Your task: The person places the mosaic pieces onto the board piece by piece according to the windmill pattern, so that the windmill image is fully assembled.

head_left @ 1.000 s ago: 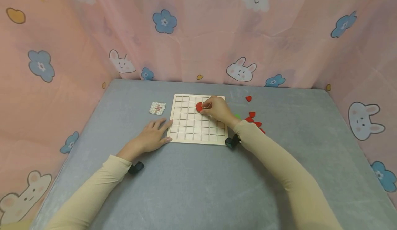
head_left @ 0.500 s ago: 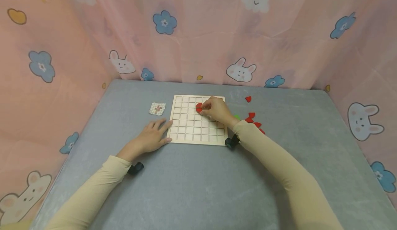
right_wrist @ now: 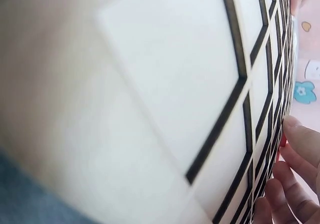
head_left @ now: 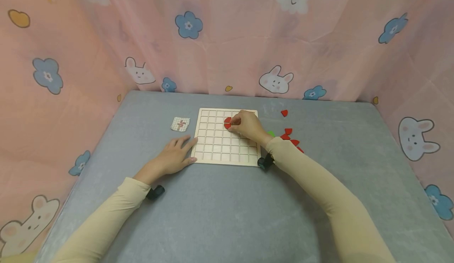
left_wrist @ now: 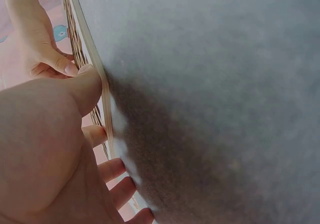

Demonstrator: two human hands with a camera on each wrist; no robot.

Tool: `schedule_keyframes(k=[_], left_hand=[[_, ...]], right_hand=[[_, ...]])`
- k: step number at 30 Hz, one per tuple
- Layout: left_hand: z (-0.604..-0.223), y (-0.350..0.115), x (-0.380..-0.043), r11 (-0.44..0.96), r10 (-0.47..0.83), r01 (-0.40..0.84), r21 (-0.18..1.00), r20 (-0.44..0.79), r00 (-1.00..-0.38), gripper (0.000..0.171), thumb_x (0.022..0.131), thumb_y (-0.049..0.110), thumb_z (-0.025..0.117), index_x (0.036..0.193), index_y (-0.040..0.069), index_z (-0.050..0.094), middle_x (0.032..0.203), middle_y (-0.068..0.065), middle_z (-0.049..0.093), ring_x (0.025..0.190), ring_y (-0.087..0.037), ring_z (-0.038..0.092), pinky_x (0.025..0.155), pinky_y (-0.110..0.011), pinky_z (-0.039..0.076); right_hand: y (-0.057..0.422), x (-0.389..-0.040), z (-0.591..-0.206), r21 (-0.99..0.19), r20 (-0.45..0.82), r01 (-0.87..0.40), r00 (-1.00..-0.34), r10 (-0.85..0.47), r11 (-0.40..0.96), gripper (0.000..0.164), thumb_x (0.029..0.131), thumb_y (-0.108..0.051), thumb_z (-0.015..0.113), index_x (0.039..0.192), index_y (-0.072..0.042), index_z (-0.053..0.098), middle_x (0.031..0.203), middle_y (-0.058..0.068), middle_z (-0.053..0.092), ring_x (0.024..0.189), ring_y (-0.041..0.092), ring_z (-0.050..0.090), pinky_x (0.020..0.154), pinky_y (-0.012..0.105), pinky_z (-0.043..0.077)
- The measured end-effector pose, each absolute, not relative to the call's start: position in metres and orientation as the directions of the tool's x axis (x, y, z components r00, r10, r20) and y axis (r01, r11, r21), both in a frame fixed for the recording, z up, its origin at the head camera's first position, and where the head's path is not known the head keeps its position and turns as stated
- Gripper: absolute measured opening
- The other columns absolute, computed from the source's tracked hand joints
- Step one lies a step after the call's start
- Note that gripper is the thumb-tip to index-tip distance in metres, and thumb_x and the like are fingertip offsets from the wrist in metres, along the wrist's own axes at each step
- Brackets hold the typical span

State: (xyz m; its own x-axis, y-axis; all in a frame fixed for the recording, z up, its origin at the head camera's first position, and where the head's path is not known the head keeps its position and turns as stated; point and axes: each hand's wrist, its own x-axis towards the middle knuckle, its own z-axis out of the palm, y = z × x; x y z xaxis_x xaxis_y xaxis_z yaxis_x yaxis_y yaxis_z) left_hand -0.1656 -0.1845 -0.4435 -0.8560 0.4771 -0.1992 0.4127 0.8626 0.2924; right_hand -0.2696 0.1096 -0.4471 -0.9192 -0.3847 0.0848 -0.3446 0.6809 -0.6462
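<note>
A pale wooden board (head_left: 226, 152) with a grid of square cells lies on the grey table. My left hand (head_left: 172, 155) rests at its left side, fingers spread, with the thumb and index fingertips on the edge. Over the upper right part of the board, my right hand (head_left: 247, 125) pinches a small red curved-edge piece between thumb and index finger, right at the cells. Red pieces (head_left: 227, 123) show just left of those fingertips, and the hand hides part of them. In the right wrist view, a bit of red (right_wrist: 283, 141) peeks out by the fingertips.
Several loose red pieces (head_left: 285, 137) lie right of the board, one red piece (head_left: 284, 113) farther back. A green piece (head_left: 271, 133) is partly covered by the right wrist. Left of the board lies a small card (head_left: 180, 124) printed with a red pattern on a grid. A pink curtain (head_left: 227, 50) encloses the table.
</note>
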Motion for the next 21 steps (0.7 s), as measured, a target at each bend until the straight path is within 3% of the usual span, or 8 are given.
schedule_keyframes(k=[21], left_hand=[[-0.4450,-0.1848,-0.1674,0.870,0.470,0.410,0.275,-0.207,-0.858,0.068,0.112,0.035,0.055,0.167,0.005,0.029,0.168,-0.030,0.026,0.149,-0.055,0.032,0.120,-0.068,0.030]], right_hand=[[0.1082,-0.2711,-0.4497,-0.637,0.089,-0.344,-0.922,-0.377,0.690,0.022,0.091,-0.016,0.086,0.107,-0.002,0.081,0.107,0.013,0.074,0.102,0.028,0.067,0.094,0.043,0.052]])
